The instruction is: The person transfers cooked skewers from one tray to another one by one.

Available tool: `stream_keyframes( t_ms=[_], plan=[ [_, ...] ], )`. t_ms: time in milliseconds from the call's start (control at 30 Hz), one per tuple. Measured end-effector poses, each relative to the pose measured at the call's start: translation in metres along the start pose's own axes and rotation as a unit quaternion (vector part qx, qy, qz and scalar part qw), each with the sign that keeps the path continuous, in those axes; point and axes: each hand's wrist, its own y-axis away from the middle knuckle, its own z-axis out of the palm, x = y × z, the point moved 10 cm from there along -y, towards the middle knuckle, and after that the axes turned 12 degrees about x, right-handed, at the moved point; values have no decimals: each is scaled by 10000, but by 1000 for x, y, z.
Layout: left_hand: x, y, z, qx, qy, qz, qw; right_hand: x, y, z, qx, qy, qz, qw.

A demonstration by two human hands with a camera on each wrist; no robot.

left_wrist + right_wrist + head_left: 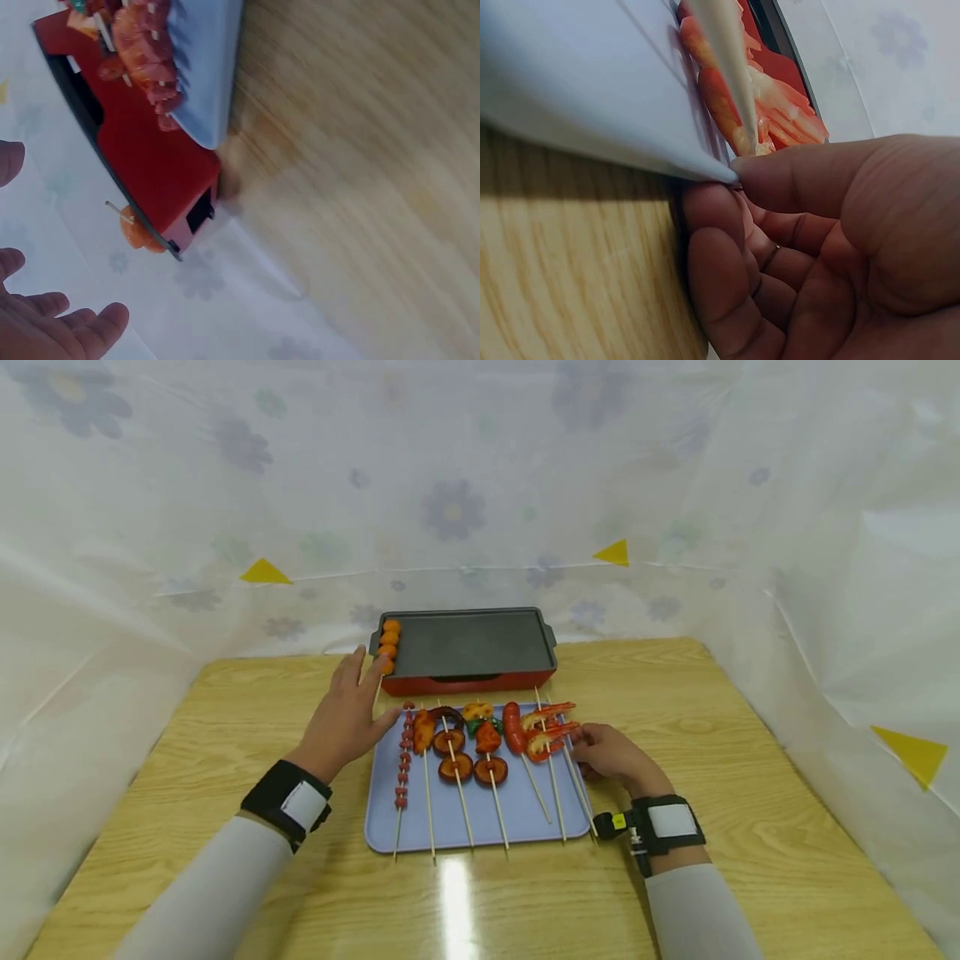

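Observation:
My right hand (pixel 615 756) pinches the right rim of a light blue tray (pixel 450 833). In the right wrist view its thumb lies over the rim, close to a stick end, with curled fingers below. Several skewers of toy-like food lie on the tray: small red pieces (pixel 402 768), mushroom slices (pixel 455 767), a sausage (pixel 513 727) and shrimp (pixel 546 743). My left hand (pixel 337 722) hovers, fingers spread, by the left end of a red and black grill (pixel 472 643). It holds nothing visible. A skewer of orange balls (pixel 390 637) lies on the grill's left side, partly behind my fingers.
The grill stands behind the tray on a wood-grain table (pixel 247 743). A flowered white curtain (pixel 450 485) encloses the back and sides, with yellow triangles (pixel 266 572) on it. Several skewer sticks stick out past the tray's front edge.

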Motion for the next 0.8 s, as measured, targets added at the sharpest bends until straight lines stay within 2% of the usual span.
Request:
stream_keyframes(
  t_ms=[67,233,367,500,633,800],
  plan=[
    [-4,-6,5,-141,-38,26,9999,0,0,1,-51,-15,-22,10000],
    [-19,-19,11,-215,-180,26,9996,0,-1,0,-37,-7,-18,10000],
    [-36,-23,19,-365,-162,-219,9990,2,-2,-1,-5,12,24,10000],
    [-49,-23,27,-612,91,-555,9965,1,-3,1,-82,-6,-64,9999],
    [-49,-23,30,-919,451,-796,9916,2,-4,0,-83,-8,-73,9999],
    [-47,-26,33,-1236,876,-1236,9807,3,-4,0,-55,81,-6,10000]
  ],
)
